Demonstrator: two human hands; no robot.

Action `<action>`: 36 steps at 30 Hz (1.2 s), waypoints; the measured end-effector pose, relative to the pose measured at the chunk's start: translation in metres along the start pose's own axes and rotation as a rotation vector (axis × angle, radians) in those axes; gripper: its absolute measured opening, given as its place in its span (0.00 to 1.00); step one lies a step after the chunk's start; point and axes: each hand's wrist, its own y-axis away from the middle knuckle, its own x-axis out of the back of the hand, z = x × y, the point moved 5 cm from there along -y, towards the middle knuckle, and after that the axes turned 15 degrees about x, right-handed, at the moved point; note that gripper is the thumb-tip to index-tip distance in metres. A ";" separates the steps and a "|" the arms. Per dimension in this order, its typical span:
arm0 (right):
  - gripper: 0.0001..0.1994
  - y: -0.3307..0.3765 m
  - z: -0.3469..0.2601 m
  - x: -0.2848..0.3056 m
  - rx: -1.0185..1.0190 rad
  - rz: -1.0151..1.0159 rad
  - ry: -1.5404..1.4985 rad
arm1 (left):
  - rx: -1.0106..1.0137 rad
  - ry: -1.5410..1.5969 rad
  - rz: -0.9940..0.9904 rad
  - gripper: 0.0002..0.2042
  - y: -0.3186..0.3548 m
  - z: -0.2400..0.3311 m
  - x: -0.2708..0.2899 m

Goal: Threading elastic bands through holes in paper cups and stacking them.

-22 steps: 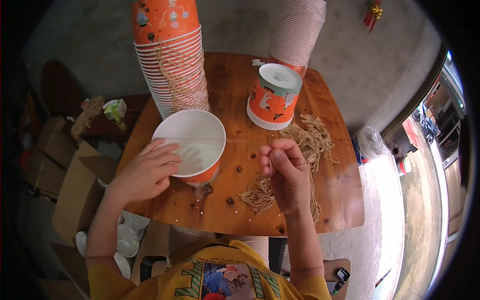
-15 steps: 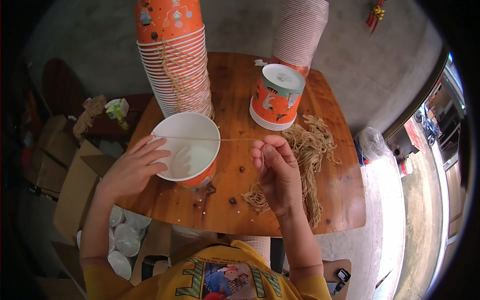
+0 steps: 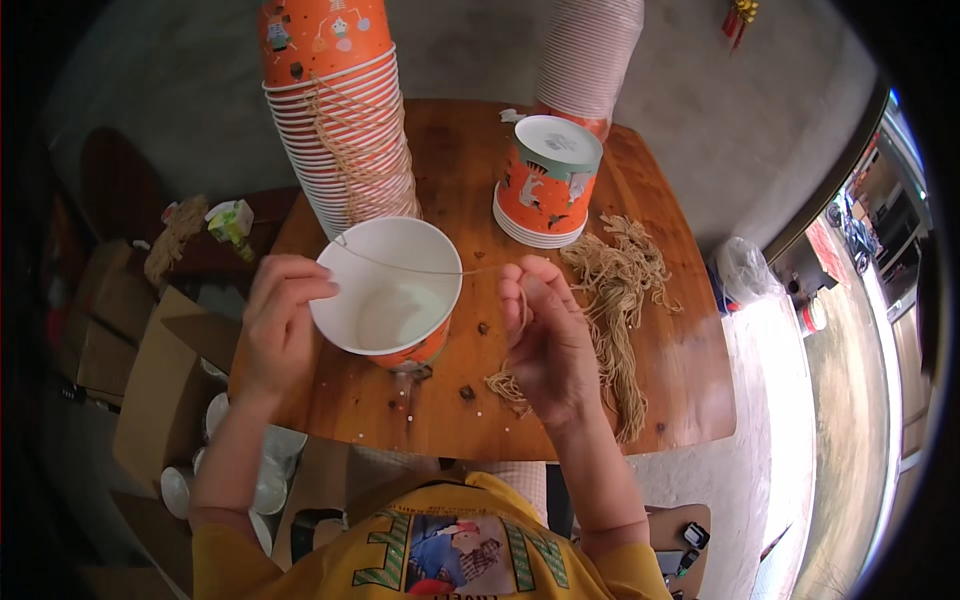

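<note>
Grey plaster walls [image 3: 470, 50] are closing off the far side of the room, daylight is blazing in along the right, and a glossy brown wooden table [image 3: 440, 430] is stretching out before a person in a yellow printed shirt [image 3: 330, 565]. Now, left of the table's middle, an orange paper bucket with a white inside [image 3: 385, 310] is standing mouth up, and a thin tan string [image 3: 430, 271] is running from the far left of its rim, sagging across the mouth and passing over the right edge. Out at the other end, the right hand [image 3: 545, 320] is clamping that string, thumb and fingers pressed together, apart from the bucket. Across from it, the left hand [image 3: 283, 325] is curving beside the bucket's left rim, fingers bent; I can't tell whether the fingertips are touching the rim or closing on anything. Just beyond the right hand, a loose heap of tan strings [image 3: 615, 290] is sprawling over the wood. Farther back, a short upside-down nest of orange buckets [image 3: 548, 190] is sitting in front of a tall plastic-wrapped stack of pale-rimmed buckets [image 3: 590, 60], while behind the open bucket a towering stack of orange, white-rimmed buckets [image 3: 320, 130] is rising, tan cords trailing down its side. Low on the left, an open brown cardboard box [image 3: 150, 390] is spreading its flaps.
</note>
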 end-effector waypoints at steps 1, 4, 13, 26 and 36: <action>0.09 0.000 0.002 0.001 -0.002 -0.017 0.008 | 0.176 0.190 0.003 0.11 0.006 0.013 -0.013; 0.10 0.006 0.010 -0.009 -0.013 -0.068 0.003 | 0.444 0.486 -0.268 0.15 0.009 0.074 -0.058; 0.07 0.009 0.005 -0.005 0.081 -0.063 0.061 | 0.753 0.638 -0.555 0.05 0.023 0.078 -0.090; 0.15 0.029 -0.014 0.008 0.497 -0.388 1.409 | 0.338 0.048 -0.413 0.07 0.033 0.076 -0.069; 0.13 0.049 0.026 0.009 0.076 -0.519 0.980 | 0.064 -0.219 -0.384 0.09 0.040 0.079 -0.063</action>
